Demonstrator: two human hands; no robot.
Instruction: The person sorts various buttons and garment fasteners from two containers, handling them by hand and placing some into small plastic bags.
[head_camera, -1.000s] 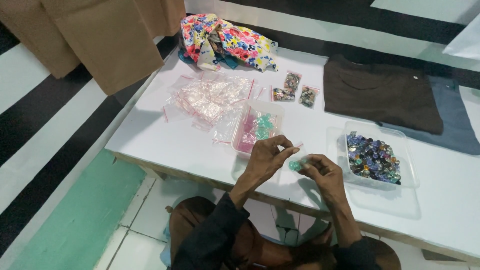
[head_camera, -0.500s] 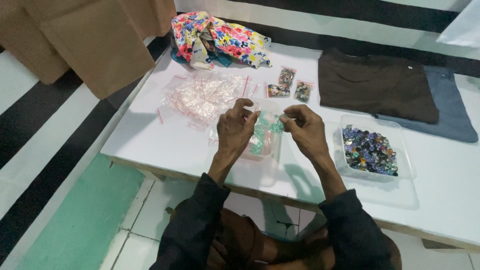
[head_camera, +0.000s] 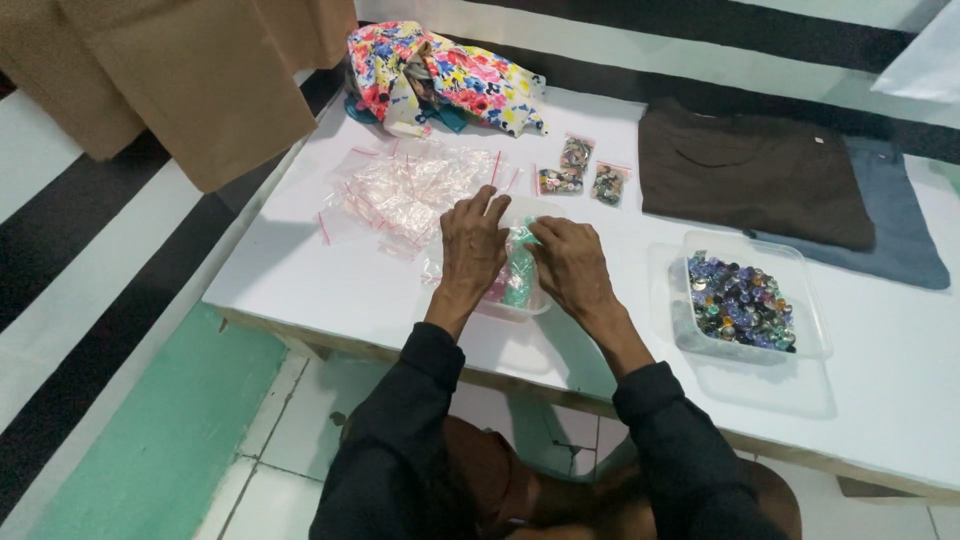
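My left hand (head_camera: 473, 245) and my right hand (head_camera: 568, 263) meet over a clear plastic tub (head_camera: 515, 303) on the white table (head_camera: 330, 290). Between their fingertips they pinch a small clear bag (head_camera: 522, 232) with green pieces showing in it. The tub below holds pink and green pieces, mostly hidden by my hands. A heap of empty clear zip bags with red strips (head_camera: 405, 190) lies just left of my left hand.
A clear tub of mixed coloured buttons (head_camera: 741, 300) stands to the right. Three small filled bags (head_camera: 580, 175) lie behind my hands. Flowered cloth (head_camera: 440, 75) sits at the back, folded brown (head_camera: 750, 170) and blue-grey (head_camera: 900, 225) garments at the right. Brown fabric (head_camera: 200, 70) hangs left.
My hands have moved from the table's near edge away and left, over the tub of pink and green pieces. They now pinch the small bag there.
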